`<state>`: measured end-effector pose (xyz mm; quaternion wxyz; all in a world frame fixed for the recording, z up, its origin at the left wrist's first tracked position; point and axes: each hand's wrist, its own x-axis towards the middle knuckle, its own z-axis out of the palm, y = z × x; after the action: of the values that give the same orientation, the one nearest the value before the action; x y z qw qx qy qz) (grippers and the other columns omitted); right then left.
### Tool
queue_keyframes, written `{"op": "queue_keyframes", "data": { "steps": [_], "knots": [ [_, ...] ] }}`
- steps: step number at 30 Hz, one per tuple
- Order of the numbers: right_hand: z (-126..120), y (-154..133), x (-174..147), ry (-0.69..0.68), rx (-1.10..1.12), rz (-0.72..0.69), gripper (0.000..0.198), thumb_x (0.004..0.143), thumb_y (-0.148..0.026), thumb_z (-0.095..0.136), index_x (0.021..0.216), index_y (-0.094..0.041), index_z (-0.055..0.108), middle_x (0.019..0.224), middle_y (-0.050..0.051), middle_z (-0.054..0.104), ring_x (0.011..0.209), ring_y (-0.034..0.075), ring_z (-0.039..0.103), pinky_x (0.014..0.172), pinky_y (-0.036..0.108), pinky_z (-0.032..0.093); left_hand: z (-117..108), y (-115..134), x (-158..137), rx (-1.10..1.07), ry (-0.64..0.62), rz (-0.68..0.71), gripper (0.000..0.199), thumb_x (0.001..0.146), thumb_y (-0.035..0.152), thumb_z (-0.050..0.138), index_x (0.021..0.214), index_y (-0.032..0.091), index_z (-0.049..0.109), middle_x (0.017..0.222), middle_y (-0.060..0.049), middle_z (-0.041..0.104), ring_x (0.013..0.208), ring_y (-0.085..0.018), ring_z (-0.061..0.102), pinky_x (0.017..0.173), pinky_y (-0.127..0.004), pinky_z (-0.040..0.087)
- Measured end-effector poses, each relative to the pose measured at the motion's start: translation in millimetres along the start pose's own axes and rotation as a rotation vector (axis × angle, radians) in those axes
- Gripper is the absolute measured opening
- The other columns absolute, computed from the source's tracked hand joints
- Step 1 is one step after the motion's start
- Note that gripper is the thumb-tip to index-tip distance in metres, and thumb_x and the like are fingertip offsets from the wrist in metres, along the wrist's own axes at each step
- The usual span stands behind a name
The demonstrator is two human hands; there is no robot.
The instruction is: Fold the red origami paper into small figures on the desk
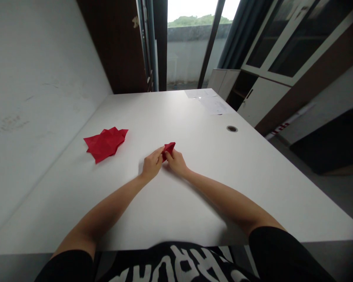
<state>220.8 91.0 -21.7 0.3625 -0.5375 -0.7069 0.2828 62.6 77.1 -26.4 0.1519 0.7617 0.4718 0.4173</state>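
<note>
Currently, both hands are at mid-table, close together, working one small piece of folded red paper (170, 147). Left hand (151, 164): grasping the paper at its left side, fingers bent against it. Right hand (178, 161): grasping it from the right, thumb on the near face. A pointed corner rises above the fingers toward the far right; the rest is largely covered by the hands, so the fold pattern cannot be read. Location of paper: between the two hands, over the white table (194, 211); contact with the surface cannot be told.

Left of the hands, well apart: a red heap (106, 144), creased, with several points sticking out, lying flat near the wall (32, 86). Far right: white sheets (213, 105) at the table's edge; nearer, a round dark hole (232, 128). Beyond the table: a window (191, 55) and a dark curtain (237, 33).
</note>
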Motion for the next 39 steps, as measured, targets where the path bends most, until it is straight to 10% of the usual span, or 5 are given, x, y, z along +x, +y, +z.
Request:
{"op": "queue_keyframes", "data": {
  "steps": [9,24,34,39],
  "knots": [
    [-3,-9,-7,-0.125,-0.537,-0.254,0.057,0.102,-0.035,0.042,0.155,-0.016,0.034,0.126,0.013,0.071,0.106,0.024,0.068,0.09,0.031,0.045,4,-2,2,-0.072,0.033,-0.118,0.05,0.096,0.019,0.049,0.146,0.022,0.051,0.147,-0.008,0.057,0.134,-0.02,0.056,0.112,-0.039,0.05],
    [-7,-13,-4,-0.167,-0.737,-0.323,0.052,0.104,-0.039,0.041,0.15,-0.015,0.041,0.113,0.015,0.074,0.098,0.025,0.068,0.082,0.032,0.041,21,-26,1,-0.234,-0.011,-0.317,0.051,0.098,0.022,0.041,0.149,0.023,0.05,0.15,-0.003,0.056,0.142,-0.02,0.05,0.12,-0.041,0.041],
    [-13,-13,-1,-0.087,-0.804,-0.367,0.041,0.106,-0.027,0.036,0.142,-0.016,0.049,0.115,0.015,0.069,0.101,0.026,0.058,0.082,0.035,0.038,35,11,-3,-0.764,0.005,-0.522,0.042,0.1,0.035,0.042,0.134,0.015,0.057,0.125,-0.012,0.07,0.116,-0.023,0.068,0.095,-0.038,0.06],
    [-14,-10,-3,-0.086,-0.827,-0.477,0.039,0.108,-0.025,0.029,0.132,-0.016,0.058,0.11,0.014,0.069,0.096,0.025,0.056,0.08,0.036,0.036,32,9,-1,-0.768,0.078,-0.554,0.052,0.098,0.032,0.05,0.148,0.022,0.045,0.144,-0.011,0.058,0.124,-0.022,0.063,0.097,-0.036,0.058]
  ]
}}
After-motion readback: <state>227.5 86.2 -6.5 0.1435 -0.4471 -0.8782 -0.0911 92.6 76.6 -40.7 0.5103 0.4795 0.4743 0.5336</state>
